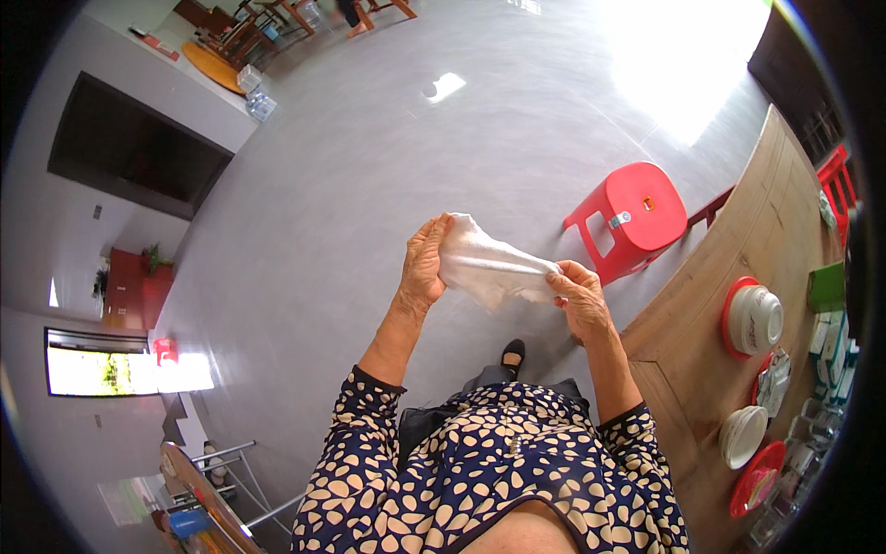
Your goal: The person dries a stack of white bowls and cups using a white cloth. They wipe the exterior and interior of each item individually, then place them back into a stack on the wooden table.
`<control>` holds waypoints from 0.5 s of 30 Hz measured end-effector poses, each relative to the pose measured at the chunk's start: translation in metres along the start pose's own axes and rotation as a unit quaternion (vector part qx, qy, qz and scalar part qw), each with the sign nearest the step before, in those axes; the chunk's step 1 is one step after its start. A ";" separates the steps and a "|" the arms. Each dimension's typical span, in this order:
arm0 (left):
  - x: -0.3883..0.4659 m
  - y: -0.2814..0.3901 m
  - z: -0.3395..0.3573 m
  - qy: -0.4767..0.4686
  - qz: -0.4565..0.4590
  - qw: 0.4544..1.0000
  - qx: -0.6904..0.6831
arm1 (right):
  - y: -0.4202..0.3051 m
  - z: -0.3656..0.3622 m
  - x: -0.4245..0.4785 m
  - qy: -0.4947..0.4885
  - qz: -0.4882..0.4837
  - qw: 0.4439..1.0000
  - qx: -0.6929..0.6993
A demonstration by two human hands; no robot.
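Observation:
A thin white cloth [488,263] is stretched between my two hands, above the grey floor. My left hand [423,260] grips its left edge, thumb up along the top corner. The opposite end is pinched between the thumb and fingers of my right hand [581,294]. Folds run across the cloth from one hand to the other, and its lower edge hangs loose and uneven. Just beyond my right hand stands a red plastic stool [640,208].
To the right, a wooden table [692,346] bears stacked white bowls [758,322], more bowls [744,436], a red plate [758,478] and clear glasses [796,471]. A folding table [201,485] stands at lower left. Water bottles [259,104] sit by the far wall. Another person's foot [356,29] shows at the top.

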State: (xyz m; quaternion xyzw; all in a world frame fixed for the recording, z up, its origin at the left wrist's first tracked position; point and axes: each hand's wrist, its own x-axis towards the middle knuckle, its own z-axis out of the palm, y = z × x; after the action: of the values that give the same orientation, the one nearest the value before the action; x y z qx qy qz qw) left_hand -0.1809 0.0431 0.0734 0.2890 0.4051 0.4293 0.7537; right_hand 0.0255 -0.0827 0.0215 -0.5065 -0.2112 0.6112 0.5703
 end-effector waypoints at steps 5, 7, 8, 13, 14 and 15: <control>0.008 -0.001 -0.029 0.020 0.029 0.999 -0.026 | 0.008 0.004 0.016 0.002 0.040 0.999 0.007; 0.011 -0.002 -0.039 0.047 0.029 0.998 -0.021 | 0.015 0.003 0.024 -0.022 0.043 0.996 0.070; 0.012 -0.001 -0.044 0.062 0.027 0.998 -0.011 | 0.017 0.004 0.026 -0.028 0.045 0.995 0.086; 0.015 -0.005 -0.062 0.094 0.051 0.994 -0.013 | 0.026 0.010 0.037 -0.040 0.065 0.984 0.158; 0.014 -0.006 -0.064 0.097 0.056 0.994 -0.009 | 0.027 0.011 0.037 -0.036 0.067 0.983 0.168; 0.013 -0.006 -0.065 0.098 0.061 0.993 -0.006 | 0.026 0.013 0.037 -0.033 0.068 0.981 0.176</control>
State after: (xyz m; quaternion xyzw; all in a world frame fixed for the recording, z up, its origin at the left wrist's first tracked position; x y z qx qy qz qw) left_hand -0.2300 0.0575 0.0309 0.2651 0.4563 0.5030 0.6845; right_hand 0.0081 -0.0519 -0.0094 -0.3910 -0.0833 0.6926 0.6004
